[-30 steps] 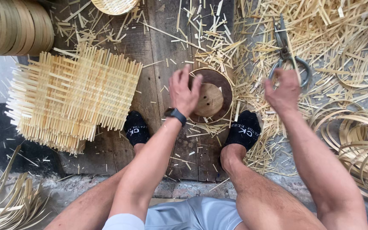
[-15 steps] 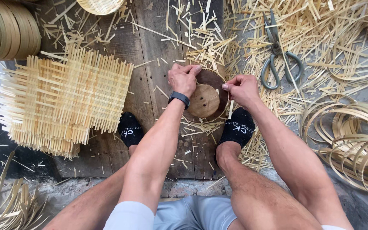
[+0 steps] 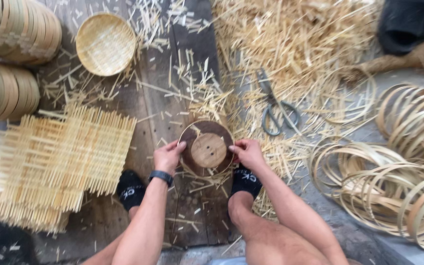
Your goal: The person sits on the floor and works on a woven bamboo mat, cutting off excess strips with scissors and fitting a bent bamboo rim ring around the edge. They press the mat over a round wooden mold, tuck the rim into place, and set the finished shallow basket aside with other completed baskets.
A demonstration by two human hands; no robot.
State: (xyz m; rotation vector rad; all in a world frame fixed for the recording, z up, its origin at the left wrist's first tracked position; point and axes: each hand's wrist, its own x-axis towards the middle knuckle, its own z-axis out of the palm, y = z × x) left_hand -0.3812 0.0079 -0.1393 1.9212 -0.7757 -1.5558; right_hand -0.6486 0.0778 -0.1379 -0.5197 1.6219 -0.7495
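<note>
A dark round wooden form with a paler wooden disc at its middle lies on the plank floor between my two feet. A thin bamboo ring runs round its rim. My left hand grips the left edge of the form and ring. On the right edge, my right hand pinches the ring against the form. A dark watch sits on my left wrist. Black socks cover both feet.
A stack of woven bamboo mats lies at the left. A small round woven tray and stacks of bamboo hoops are at the top left. Scissors rest on strewn bamboo slivers. Loose coiled bamboo strips fill the right.
My right hand came down from near the scissors to the form's right edge. My left hand shifted from the top of the form to its left edge. The view has tilted upward.
</note>
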